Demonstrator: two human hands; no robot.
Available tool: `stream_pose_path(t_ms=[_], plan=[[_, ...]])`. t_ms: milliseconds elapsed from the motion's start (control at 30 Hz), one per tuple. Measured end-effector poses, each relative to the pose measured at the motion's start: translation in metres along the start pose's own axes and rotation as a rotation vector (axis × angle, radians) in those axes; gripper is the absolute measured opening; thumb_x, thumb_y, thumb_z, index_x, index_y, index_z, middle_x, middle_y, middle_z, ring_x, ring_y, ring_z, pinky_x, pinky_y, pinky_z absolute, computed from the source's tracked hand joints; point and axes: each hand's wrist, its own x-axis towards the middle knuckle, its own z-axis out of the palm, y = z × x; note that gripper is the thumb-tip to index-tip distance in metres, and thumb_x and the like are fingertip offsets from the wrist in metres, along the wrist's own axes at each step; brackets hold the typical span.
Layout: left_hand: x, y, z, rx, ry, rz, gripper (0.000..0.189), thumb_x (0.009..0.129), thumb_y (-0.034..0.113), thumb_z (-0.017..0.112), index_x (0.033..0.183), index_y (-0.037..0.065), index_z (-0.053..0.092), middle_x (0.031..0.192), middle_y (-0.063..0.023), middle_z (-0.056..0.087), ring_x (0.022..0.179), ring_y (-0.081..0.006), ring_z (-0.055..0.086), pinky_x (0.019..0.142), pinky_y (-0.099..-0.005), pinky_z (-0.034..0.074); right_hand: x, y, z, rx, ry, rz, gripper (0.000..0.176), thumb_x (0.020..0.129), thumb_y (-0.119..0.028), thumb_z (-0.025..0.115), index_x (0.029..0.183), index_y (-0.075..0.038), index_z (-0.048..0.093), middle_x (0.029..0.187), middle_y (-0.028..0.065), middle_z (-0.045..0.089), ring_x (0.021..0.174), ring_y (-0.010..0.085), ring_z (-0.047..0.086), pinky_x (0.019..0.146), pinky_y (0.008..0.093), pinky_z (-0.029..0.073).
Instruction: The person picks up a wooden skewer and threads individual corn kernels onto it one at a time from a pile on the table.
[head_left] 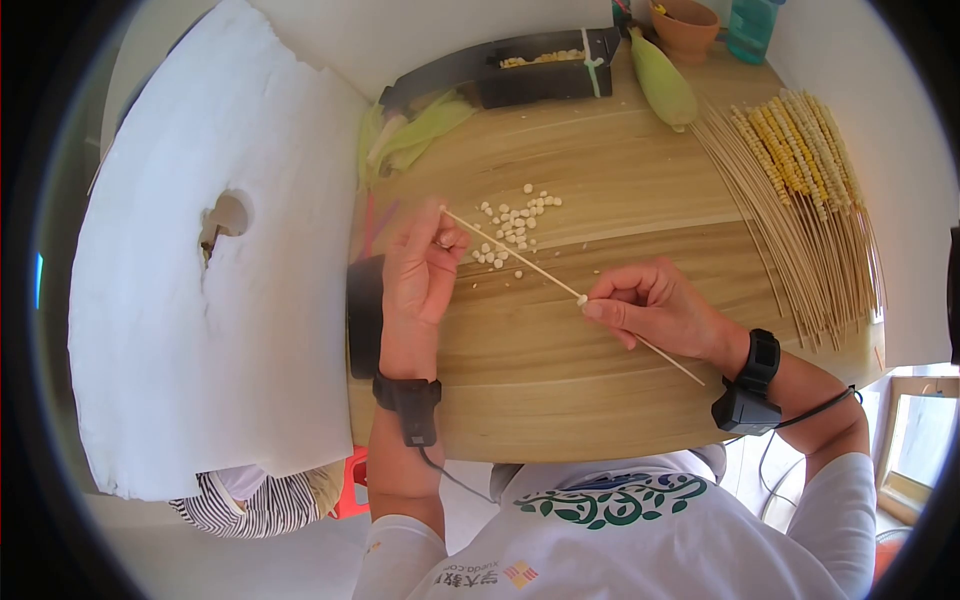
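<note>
My right hand pinches a thin wooden skewer that slants across the middle of the table. One pale corn kernel sits on the skewer at my right fingertips, and the stick's other end sticks out below that hand. At the skewer's upper left tip, my left hand is raised with its fingers curled together. A small pale spot shows among those fingers, too small to name. Loose pale kernels lie scattered on the wooden table just beyond the skewer.
Bare and kernel-threaded skewers lie at the right. At the back are a black tray with kernels, a corn cob in husk, a clay pot and peeled husks. A white foam board stands left.
</note>
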Motion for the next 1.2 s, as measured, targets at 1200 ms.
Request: stream_pose_path(t_ms=[1200], plan=[[-0.057, -0.051, 0.077, 0.196, -0.097, -0.214, 0.016, 0.086, 0.01, 0.073, 0.098, 0.0, 0.071, 0.083, -0.0027, 0.067, 0.069, -0.0088, 0.053, 0.063, -0.0218, 0.042, 0.001, 0.002, 0.001, -0.023, 0.131, -0.195, 0.019, 0.098, -0.019, 0.06, 0.094, -0.002, 0.068, 0.072, -0.0033, 0.06, 0.059, 0.0014, 0.052, 0.052, 0.0172, 0.038]])
